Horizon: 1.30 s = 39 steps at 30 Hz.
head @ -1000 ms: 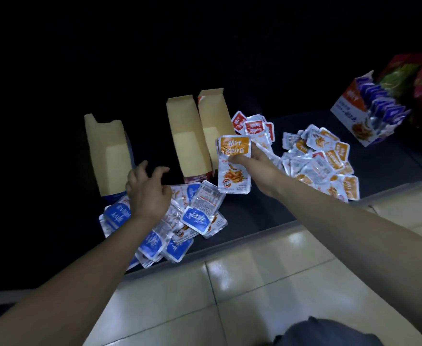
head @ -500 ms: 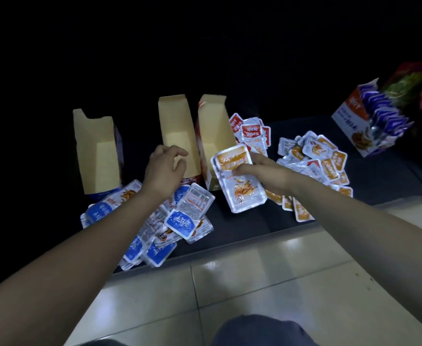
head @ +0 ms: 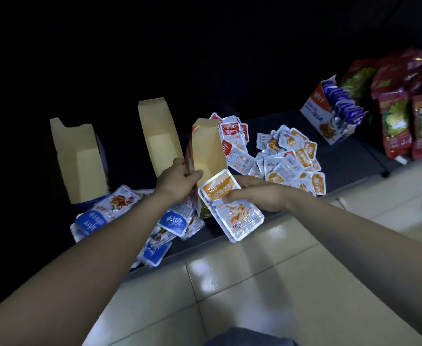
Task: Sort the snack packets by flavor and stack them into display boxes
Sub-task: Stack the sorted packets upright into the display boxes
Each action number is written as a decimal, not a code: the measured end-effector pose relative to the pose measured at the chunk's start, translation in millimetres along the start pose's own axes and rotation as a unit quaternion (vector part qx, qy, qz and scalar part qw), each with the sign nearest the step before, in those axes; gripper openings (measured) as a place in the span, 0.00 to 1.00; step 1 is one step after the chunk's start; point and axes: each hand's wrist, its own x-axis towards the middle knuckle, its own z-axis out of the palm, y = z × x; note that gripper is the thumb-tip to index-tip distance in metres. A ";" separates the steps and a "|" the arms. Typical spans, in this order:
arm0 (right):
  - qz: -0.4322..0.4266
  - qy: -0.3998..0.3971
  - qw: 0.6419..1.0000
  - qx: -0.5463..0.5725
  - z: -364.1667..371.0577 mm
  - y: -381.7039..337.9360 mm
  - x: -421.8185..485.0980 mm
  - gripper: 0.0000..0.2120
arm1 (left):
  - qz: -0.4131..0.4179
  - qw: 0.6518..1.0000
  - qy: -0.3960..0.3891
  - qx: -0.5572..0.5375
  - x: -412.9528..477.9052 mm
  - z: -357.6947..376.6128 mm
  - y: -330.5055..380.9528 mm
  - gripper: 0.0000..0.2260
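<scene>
My right hand (head: 256, 196) grips a small stack of orange-label snack packets (head: 230, 206), held tilted just in front of the mouth of the rightmost empty display box (head: 208, 146). My left hand (head: 177, 182) grips that box by its left wall near the front. Two more empty cardboard boxes stand to the left, one in the middle (head: 160, 136) and one at the far left (head: 77, 156). Blue-label packets (head: 172, 222) lie heaped under my left forearm. Red-label packets (head: 233, 132) lie behind the held box, and orange-label packets (head: 295, 158) are piled to the right.
All this sits on a dark low platform (head: 354, 158) edged by pale floor tiles (head: 255, 283). A filled display box of purple packets (head: 334, 113) stands at the back right, with large red snack bags (head: 404, 108) beside it. The background is dark.
My left hand moved right from the middle box and took hold of the rightmost box. My right hand brought the orange packets lower, toward that box's open front.
</scene>
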 end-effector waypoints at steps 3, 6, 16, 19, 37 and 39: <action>0.000 -0.007 0.999 0.039 9.9 3.6 -7.6 0.12 | 0.028 0.999 -0.017 0.033 -1.9 1.7 -1.1 0.20; -0.012 0.031 0.989 0.143 13.1 3.3 -13.3 0.08 | 0.055 0.994 -0.025 0.092 -7.2 1.4 -4.1 0.20; -0.145 0.248 0.923 0.255 34.3 -20.7 0.6 0.11 | 0.106 0.977 -0.162 0.084 -42.3 -8.7 -20.2 0.23; -0.154 0.273 0.921 0.231 50.9 -26.8 4.1 0.15 | 0.085 0.968 -0.228 0.055 -52.2 -14.8 -22.7 0.24; -0.178 0.280 0.918 0.216 84.6 -14.1 11.0 0.18 | 0.147 0.960 -0.162 -0.176 -45.5 -11.8 -21.4 0.40; -0.191 0.299 0.908 0.223 85.3 -12.2 11.5 0.19 | 0.152 0.968 -0.122 -0.160 -43.2 -12.2 -19.7 0.39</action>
